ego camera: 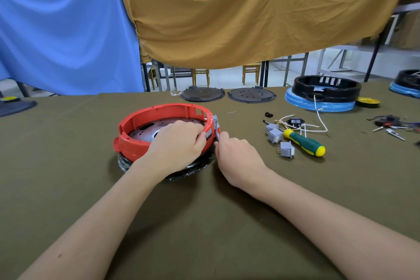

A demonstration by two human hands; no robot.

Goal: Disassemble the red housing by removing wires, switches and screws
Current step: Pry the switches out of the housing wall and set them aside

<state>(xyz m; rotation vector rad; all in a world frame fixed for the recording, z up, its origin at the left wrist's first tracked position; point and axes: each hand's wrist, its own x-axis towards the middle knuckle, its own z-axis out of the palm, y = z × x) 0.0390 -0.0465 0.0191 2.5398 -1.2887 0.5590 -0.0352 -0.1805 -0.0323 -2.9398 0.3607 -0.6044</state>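
At the red housing (145,134) rim, grey switch (216,125) half hidden behind both hands

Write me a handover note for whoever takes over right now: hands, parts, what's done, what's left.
Left hand grips the round red plastic housing at its right wall, fingers inside.
Right hand pinches a grey rocker switch seated in that wall, from outside.
Done: three grey switches and white wires lie on the olive cloth, beside the green-and-yellow screwdriver.
Left: free this switch; check for screws, none visible here.

No readable text, label or number shows anywhere.
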